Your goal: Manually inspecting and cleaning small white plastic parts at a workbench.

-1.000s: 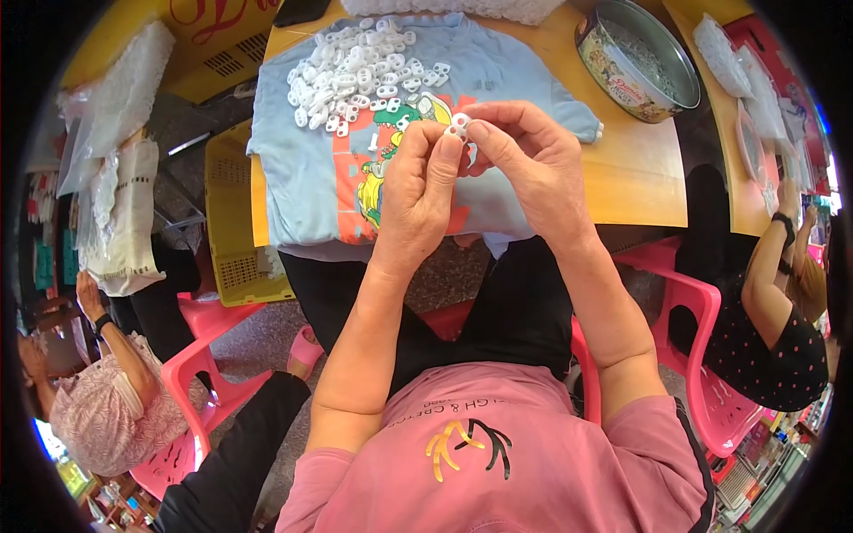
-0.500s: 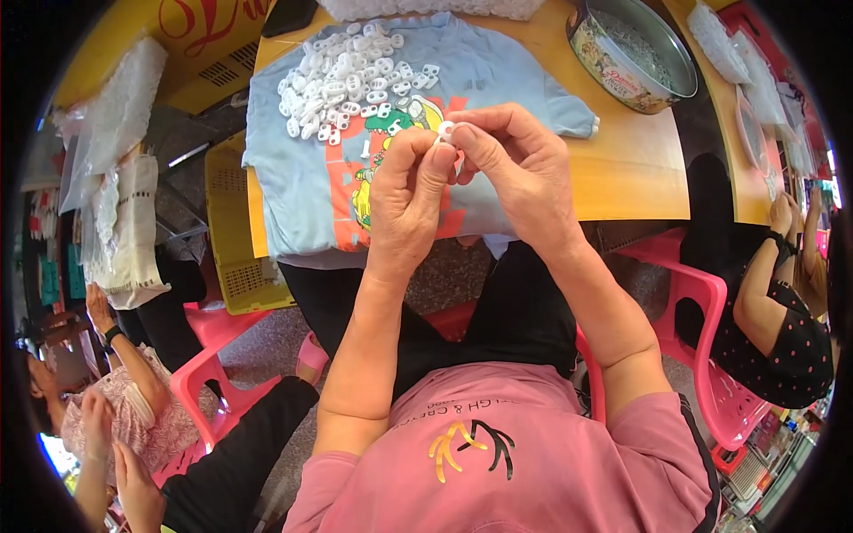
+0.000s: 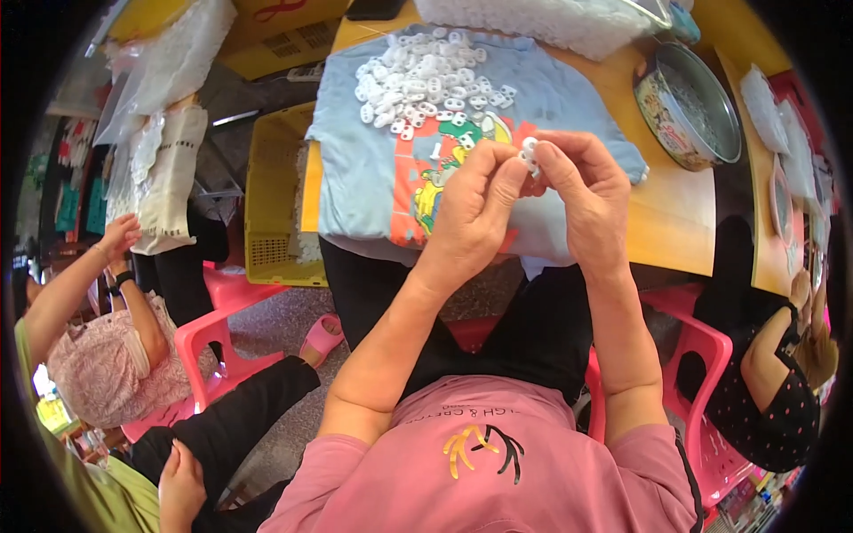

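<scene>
A small white plastic piece with holes [image 3: 530, 153] is held up between my two hands above the front of a light blue shirt with a cartoon print [image 3: 551, 98]. The thumb and bent fingers of my left hand [image 3: 475, 202] pinch it from one side. My right hand [image 3: 593, 194] pinches it from the other, its thumb lying along the piece. Behind my hands, a pile of similar white two-holed pieces [image 3: 418, 78] is heaped on the shirt. A tiny white part [image 3: 434, 151] lies alone on the print, near my left hand.
At the right of the yellow table [image 3: 666, 213] stands a round tin [image 3: 662, 115] holding small shiny bits. A tray wrapped in clear plastic [image 3: 533, 22] is at the back. A yellow crate [image 3: 271, 258] stands left. People sit on pink chairs [image 3: 702, 373] at both sides.
The whole view has shifted, so the table and my hands appear farther right and lower. Both hands still pinch the white piece. At the left, a person's arm now reaches out.
</scene>
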A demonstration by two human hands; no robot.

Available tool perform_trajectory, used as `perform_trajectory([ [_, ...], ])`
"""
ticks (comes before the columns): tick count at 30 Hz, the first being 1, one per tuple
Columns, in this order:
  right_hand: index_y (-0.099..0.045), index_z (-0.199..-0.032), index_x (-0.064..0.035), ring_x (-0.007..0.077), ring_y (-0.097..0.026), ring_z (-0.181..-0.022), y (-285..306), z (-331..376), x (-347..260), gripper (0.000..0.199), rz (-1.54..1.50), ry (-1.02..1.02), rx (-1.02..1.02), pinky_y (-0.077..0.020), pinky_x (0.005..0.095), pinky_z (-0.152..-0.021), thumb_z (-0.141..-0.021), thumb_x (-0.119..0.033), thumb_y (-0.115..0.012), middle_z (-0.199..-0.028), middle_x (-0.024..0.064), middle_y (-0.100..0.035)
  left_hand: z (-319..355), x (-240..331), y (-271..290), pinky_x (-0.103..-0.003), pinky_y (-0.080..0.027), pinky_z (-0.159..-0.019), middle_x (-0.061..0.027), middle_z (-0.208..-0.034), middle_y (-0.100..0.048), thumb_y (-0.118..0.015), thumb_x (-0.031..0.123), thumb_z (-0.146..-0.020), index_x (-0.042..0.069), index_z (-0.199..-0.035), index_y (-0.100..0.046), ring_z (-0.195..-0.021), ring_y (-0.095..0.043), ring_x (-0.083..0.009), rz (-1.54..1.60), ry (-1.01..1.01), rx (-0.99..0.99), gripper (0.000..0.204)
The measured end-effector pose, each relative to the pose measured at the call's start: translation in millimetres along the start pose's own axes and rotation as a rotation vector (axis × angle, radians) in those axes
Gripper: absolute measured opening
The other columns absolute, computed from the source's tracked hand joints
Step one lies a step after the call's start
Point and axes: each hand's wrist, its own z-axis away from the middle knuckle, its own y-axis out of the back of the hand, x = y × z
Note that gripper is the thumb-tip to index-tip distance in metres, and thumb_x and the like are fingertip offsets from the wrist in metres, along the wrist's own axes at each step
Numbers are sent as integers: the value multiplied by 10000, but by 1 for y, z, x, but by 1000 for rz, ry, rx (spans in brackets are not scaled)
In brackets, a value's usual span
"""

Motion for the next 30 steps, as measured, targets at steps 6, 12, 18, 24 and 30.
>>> perform_trajectory([
  [6,-672,-1076,24,88,-568,-704,1,-2,-8,192,-37,-10,-67,-476,242,-637,-948,-115,-647,-929,49,-683,-1,3,5,-212,-454,-663,-10,-852,-603,-532,168,-1024,20,-1020,-566,-758,-544,-55,13,80,-23,152],
  [12,-670,-1099,29,88,-571,-705,1,5,-10,210,-42,15,-58,-492,244,-645,-953,-119,-640,-942,55,-685,2,-3,2,-192,-406,-619,6,-827,-577,-530,191,-1028,30,-1024,-565,-729,-504,-39,-112,-53,40,164],
  [18,-663,-1104,30,82,-572,-705,-2,10,-7,209,-86,20,-39,-495,233,-644,-956,-116,-637,-906,44,-674,7,-13,-5,-211,-409,-619,-3,-873,-563,-477,199,-1047,41,-1041,-536,-746,-508,-48,-145,-162,82,169],
  [24,-663,-1104,21,87,-579,-704,-3,12,-10,206,-138,1,-76,-498,236,-643,-958,-121,-634,-889,40,-667,9,-18,-13,-237,-457,-781,-52,-1050,-548,-467,287,-1050,15,-1089,-512,-894,-541,-89,-31,-282,141,279],
  [30,-664,-1126,22,105,-592,-695,-5,15,-14,227,-207,-48,-157,-505,243,-640,-964,-133,-625,-861,39,-655,3,-16,-10,-344,-413,-1036,-166,-1340,-521,-533,443,-992,-34,-1385,-422,-1240,-509,-213,98,-295,57,628],
])
